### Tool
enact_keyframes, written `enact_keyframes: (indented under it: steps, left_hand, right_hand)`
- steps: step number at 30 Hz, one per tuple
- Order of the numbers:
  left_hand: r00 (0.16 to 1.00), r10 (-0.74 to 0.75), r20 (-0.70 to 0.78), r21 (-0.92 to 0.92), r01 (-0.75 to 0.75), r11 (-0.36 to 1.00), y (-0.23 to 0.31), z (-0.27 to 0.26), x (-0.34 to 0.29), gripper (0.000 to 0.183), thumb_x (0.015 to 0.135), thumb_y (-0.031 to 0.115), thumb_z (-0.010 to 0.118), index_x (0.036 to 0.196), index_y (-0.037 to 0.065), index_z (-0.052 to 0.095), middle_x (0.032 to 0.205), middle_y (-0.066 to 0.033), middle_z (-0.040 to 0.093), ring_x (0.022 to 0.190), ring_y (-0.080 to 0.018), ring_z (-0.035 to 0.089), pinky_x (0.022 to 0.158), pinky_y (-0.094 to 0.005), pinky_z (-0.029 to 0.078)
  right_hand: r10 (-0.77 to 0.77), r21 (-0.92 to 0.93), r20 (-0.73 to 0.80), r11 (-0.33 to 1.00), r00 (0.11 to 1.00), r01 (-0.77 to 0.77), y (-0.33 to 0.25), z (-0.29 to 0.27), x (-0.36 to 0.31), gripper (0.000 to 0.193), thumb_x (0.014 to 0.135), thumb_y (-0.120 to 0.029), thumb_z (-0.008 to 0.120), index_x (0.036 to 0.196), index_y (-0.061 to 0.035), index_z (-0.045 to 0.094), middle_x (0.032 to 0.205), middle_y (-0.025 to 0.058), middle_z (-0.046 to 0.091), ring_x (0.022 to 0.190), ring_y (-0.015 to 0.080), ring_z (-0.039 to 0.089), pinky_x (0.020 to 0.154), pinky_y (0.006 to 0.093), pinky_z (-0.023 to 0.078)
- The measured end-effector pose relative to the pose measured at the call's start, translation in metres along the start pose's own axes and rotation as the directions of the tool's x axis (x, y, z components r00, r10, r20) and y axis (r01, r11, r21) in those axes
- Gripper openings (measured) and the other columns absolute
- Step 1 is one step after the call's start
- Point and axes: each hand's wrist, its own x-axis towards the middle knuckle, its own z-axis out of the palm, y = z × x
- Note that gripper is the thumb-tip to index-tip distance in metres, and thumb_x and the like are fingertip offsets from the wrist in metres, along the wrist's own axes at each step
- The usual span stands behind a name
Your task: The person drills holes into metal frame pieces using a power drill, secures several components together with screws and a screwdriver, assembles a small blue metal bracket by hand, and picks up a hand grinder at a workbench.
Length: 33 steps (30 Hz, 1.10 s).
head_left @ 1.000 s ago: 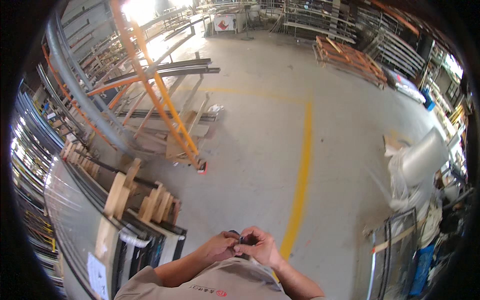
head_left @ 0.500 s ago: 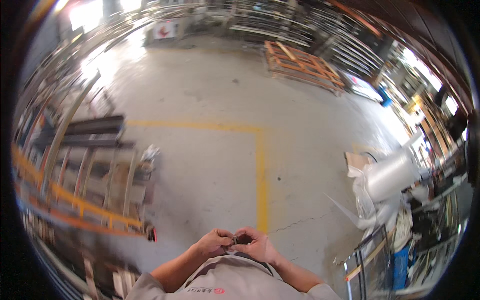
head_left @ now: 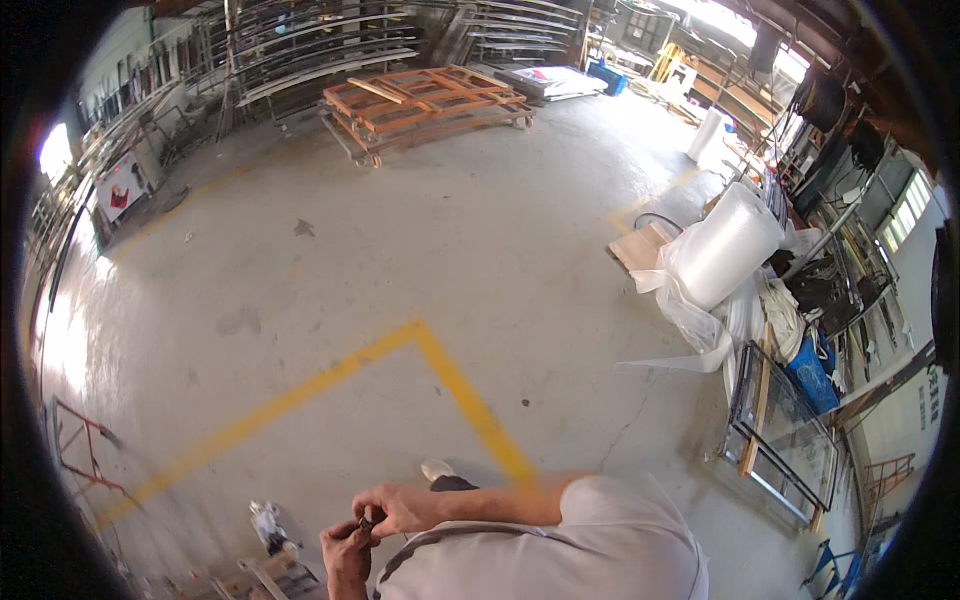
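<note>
In front of my torso, both hands meet at the lower edge of the view. My right hand (head_left: 402, 508) is closed with its fingertips pinched around a small dark piece (head_left: 369, 519), too small to tell its kind. Just below and to the left, my left hand (head_left: 346, 548) touches the same piece, its fingers curled together. Part of the piece is hidden by the fingers. One shoe (head_left: 437, 468) of mine shows beyond the right forearm on the grey floor.
Yellow lines (head_left: 417, 335) cross the floor ahead. An orange wheeled rack (head_left: 430, 98) stands at the back. To the right are a large roll of clear wrap (head_left: 728, 245), a framed glass panel (head_left: 790, 440) and a blue bag (head_left: 815, 375). Crumpled plastic (head_left: 268, 525) lies at lower left.
My view has swung to the right, so the rack and the wrap roll now appear further left. My hands stay together on the small piece, now lower left in view.
</note>
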Motion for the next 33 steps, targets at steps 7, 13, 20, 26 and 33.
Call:
enact_keyframes:
  steps: [7,13,20,26,33]
  left_hand:
    - [0.983,0.110,-0.146,-0.081,-0.123,0.989,0.143,-0.114,0.178,0.025,0.077,0.009,0.076,0.089,-0.012,0.073,0.075,-0.0107,0.069,0.065,-0.0164,0.063,0.062,-0.0274,0.050]
    - [0.998,0.037,-0.058,0.246,-0.022,0.969,0.276,-0.222,0.389,0.027,0.090,0.024,0.075,0.107,0.002,0.077,0.083,-0.0008,0.072,0.074,-0.0077,0.060,0.068,-0.0254,0.051]
    - [0.884,0.432,0.177,0.457,-0.463,0.759,0.489,-0.352,0.551,0.023,0.090,0.015,0.073,0.106,-0.002,0.073,0.080,-0.0195,0.068,0.071,-0.0207,0.061,0.068,-0.0365,0.051]
    - [0.853,0.512,0.103,0.430,-0.503,0.750,0.602,-0.478,0.704,0.018,0.090,0.009,0.073,0.105,-0.001,0.074,0.082,-0.0149,0.071,0.075,-0.0200,0.064,0.071,-0.0345,0.052]
    - [0.896,0.167,-0.410,0.052,-0.161,0.986,0.744,-0.655,0.834,0.022,0.090,0.014,0.075,0.107,0.000,0.077,0.087,-0.0027,0.074,0.083,-0.0076,0.062,0.076,-0.0265,0.052]
  right_hand:
    - [-0.062,-0.017,0.323,0.997,0.944,0.072,-0.049,-0.074,0.302,0.026,0.080,-0.006,0.069,0.102,0.0013,0.058,0.082,0.0102,0.066,0.076,0.0169,0.060,0.068,0.0330,0.048]
    - [0.181,0.003,0.193,0.983,0.964,-0.185,-0.041,-0.139,0.542,0.033,0.086,-0.002,0.067,0.119,-0.0012,0.061,0.102,0.0023,0.066,0.093,0.0098,0.062,0.082,0.0263,0.053]
    - [0.013,-0.195,0.038,0.981,0.999,-0.006,-0.114,-0.164,0.820,0.027,0.081,0.002,0.070,0.108,0.0011,0.065,0.089,0.0058,0.072,0.082,0.0117,0.069,0.074,0.0253,0.055]
    - [-0.059,-0.123,0.039,0.990,0.998,0.063,-0.122,-0.174,1.058,0.030,0.079,0.004,0.070,0.109,0.0030,0.066,0.091,0.0102,0.074,0.083,0.0139,0.071,0.074,0.0268,0.056]
    - [-0.162,-0.225,0.336,0.943,0.928,0.246,-0.132,-0.149,1.385,0.030,0.076,-0.005,0.077,0.104,-0.0002,0.069,0.088,0.0132,0.074,0.078,0.0160,0.072,0.071,0.0289,0.057]
